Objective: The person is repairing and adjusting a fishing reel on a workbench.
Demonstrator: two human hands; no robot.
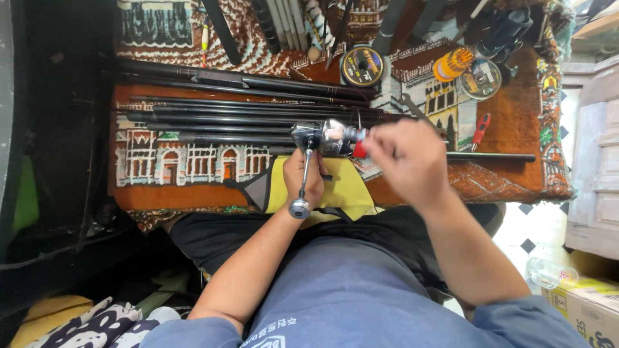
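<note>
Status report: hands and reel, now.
Left hand grips the silver fishing reel. Right hand at its front end. Black rod sections lie just behind.

Surface: a patterned rug (509,129) in brown and orange with white building motifs, spread across the upper half of the frame.
Rods: a bundle of long black rod sections (225,113) lies lengthwise from the upper left towards the centre.
Spools: a black line spool (362,66) sits at upper centre; an orange spool (454,63) and a clear round spool (481,79) lie just beside each other at upper right.
Tools: a metal wrench (412,106) and a red-handled tool (480,131) lie right of centre.
Cloth: a yellow and grey cloth (345,190) overlaps the rug's lower edge at centre.
Float: a slim float (205,38) rests at upper left.
</note>
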